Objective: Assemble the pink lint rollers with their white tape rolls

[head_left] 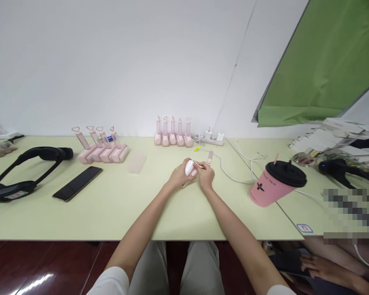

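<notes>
My left hand (178,173) is wrapped round a small rounded white-and-pink device (189,168), held just above the table. My right hand (205,174) meets it from the other side, its fingers pinched on a thin white piece (197,163) against the device. Fingers cover most of both things. Under the hands, part of a thin pale flat object (187,184) shows. Just beyond my right hand lies a small pink tube (210,157).
Several pink units with upright tubes (172,139) stand by the wall, more (104,152) to the left. A power strip (213,140) feeds a white cable (233,178). Around lie a phone (77,183), black headset (24,159) and pink cup (272,186). Another person's hand (318,264) is lower right.
</notes>
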### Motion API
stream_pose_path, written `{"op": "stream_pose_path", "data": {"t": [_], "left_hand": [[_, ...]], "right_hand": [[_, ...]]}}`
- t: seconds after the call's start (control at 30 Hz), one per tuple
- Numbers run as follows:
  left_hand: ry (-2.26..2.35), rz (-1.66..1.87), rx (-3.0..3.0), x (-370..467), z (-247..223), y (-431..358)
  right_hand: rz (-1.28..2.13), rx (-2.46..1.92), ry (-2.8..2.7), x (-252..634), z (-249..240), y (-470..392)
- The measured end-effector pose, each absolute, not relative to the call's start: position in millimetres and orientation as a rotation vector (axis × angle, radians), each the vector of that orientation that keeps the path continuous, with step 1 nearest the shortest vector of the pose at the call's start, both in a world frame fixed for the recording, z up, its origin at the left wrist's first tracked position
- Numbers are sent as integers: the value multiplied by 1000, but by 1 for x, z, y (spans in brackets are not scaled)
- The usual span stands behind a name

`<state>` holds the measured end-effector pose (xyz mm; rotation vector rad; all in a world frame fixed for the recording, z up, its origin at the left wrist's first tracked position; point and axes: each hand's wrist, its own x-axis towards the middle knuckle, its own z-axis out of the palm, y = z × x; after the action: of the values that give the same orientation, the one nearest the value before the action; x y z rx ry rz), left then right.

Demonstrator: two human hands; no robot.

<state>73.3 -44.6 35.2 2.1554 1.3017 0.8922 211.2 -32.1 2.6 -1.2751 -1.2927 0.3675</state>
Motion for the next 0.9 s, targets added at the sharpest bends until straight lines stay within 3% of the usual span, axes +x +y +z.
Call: {"op": "stream_pose_path", "data": {"t": [0.33, 0.9], "left_hand": [[1277, 688, 1967, 81, 30, -54], [1173, 764, 1732, 74, 16, -66]], "right_hand": [[546, -1180, -1122, 209, -3, -28], [904, -1082, -1214, 213, -5, -29]]}}
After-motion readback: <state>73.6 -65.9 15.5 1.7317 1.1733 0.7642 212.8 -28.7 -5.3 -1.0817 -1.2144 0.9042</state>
